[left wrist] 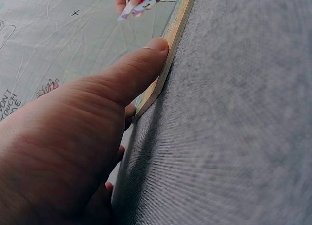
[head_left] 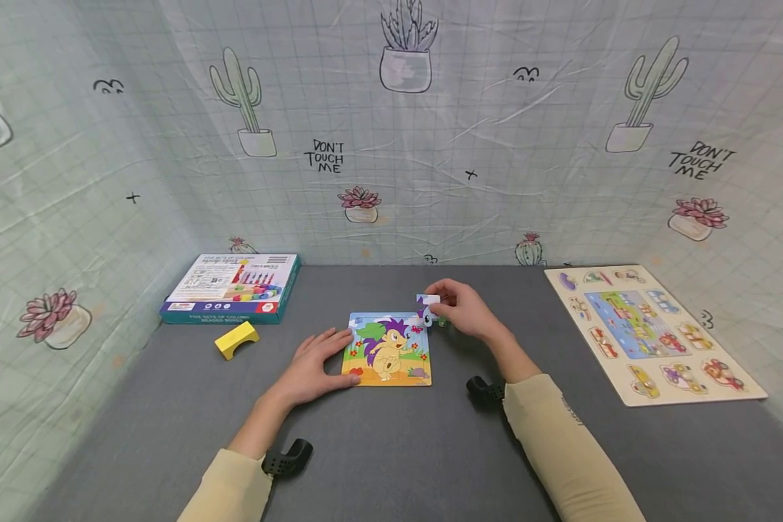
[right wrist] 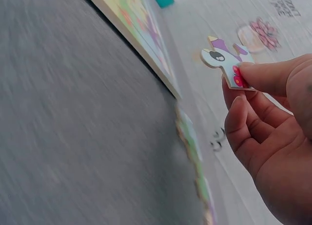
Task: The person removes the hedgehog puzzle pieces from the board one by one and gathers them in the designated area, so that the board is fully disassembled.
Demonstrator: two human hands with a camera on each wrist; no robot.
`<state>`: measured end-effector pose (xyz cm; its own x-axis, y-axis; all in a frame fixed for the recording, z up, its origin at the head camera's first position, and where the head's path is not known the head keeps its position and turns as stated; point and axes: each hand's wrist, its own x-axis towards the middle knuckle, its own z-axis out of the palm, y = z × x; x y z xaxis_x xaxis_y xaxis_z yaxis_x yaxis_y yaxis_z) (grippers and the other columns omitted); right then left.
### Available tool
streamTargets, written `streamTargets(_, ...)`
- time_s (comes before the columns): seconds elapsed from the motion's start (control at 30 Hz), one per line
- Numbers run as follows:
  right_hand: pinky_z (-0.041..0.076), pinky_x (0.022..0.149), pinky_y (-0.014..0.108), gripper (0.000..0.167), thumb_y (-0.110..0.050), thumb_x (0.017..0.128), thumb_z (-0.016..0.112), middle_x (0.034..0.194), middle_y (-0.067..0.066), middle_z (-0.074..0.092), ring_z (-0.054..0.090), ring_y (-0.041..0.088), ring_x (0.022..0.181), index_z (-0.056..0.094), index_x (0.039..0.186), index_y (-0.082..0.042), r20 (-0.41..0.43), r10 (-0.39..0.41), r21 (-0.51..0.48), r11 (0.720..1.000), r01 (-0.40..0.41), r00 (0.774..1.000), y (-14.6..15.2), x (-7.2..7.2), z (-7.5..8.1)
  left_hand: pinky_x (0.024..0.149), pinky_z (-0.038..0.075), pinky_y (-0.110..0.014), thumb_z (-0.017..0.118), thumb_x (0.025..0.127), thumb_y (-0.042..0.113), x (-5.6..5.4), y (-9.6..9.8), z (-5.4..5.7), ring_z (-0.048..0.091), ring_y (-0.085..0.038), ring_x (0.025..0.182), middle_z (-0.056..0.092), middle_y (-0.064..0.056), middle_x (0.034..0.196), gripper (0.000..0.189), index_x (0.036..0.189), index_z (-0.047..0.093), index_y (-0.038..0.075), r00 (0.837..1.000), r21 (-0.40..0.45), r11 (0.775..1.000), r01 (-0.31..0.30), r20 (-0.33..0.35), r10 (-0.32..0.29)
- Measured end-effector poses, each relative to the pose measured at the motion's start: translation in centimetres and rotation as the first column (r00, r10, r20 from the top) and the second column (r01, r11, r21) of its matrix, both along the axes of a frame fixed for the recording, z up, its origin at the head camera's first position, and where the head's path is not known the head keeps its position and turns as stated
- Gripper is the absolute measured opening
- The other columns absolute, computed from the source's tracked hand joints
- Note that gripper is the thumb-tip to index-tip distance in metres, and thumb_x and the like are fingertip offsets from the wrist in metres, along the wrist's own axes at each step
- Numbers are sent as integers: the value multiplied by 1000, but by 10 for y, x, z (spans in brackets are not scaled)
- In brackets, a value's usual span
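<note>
A square hedgehog jigsaw puzzle (head_left: 386,355) lies flat on the dark grey table. My left hand (head_left: 315,367) rests at its left side, fingers spread and fairly straight; in the left wrist view the thumb (left wrist: 139,69) touches the puzzle's wooden edge (left wrist: 170,59). Above the puzzle's top right corner, my right hand (head_left: 463,308) pinches a loose jigsaw piece (right wrist: 226,64) between thumb and fingertips. The piece is pale blue and purple, with a black-and-white eye and a red butterfly part. A green, jagged-edged thing (right wrist: 192,149) lies on the table below this hand, partly hidden.
A teal-sided toy box (head_left: 235,286) lies at the back left, a yellow arch block (head_left: 237,339) in front of it. At the right is a wooden puzzle board (head_left: 626,384) with vehicle pictures. A patterned curtain (head_left: 470,130) hangs behind the table.
</note>
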<state>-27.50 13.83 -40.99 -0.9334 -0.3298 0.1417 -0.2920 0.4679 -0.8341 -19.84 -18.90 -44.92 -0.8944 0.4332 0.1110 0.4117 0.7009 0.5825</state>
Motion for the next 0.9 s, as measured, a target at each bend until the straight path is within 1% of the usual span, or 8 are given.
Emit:
streamTargets(0.13,52,76,36,25,-8,98,65,105,12,65,60,24,89,63,122,-1,-13,-17,11,1000,17,1000,16,-3,7,118,8,-61,80,84,46,1,-1,0,26,-37,148,45,-10,155,83,149,50,6,1000,-2,1000,-8,-2,8)
streamTargets(0.4,50,80,39,28,-10,98,65,107,13,64,59,27,92,63,124,0,-24,-41,72,996,43,999,52,-7,11,118,9,-62,80,84,48,1,-1,-1,26,-36,148,45,-9,154,83,150,50,6,1000,-9,1000,-4,-9,4)
streamTargets(0.57,48,79,38,28,-10,99,64,106,14,64,58,26,92,63,124,1,-28,-49,103,993,51,998,71,-10,9,118,10,-61,80,84,48,0,-1,-1,27,-36,148,45,-10,154,83,150,50,7,1000,-6,1000,6,-18,-6)
streamTargets(0.73,47,76,36,28,-8,98,65,104,15,64,57,25,89,63,123,4,-33,-48,105,993,52,998,86,-10,5,118,10,-61,80,85,47,0,-1,-1,27,-36,148,46,-10,154,82,150,50,6,1000,-6,1000,12,-26,-12)
streamTargets(0.9,48,71,33,28,-7,98,65,102,15,65,58,22,85,63,123,6,-20,-59,102,993,61,998,100,-10,-3,118,10,-61,80,85,47,0,-1,0,26,-36,148,45,-10,154,83,150,49,6,1000,-14,1000,7,-15,-7)
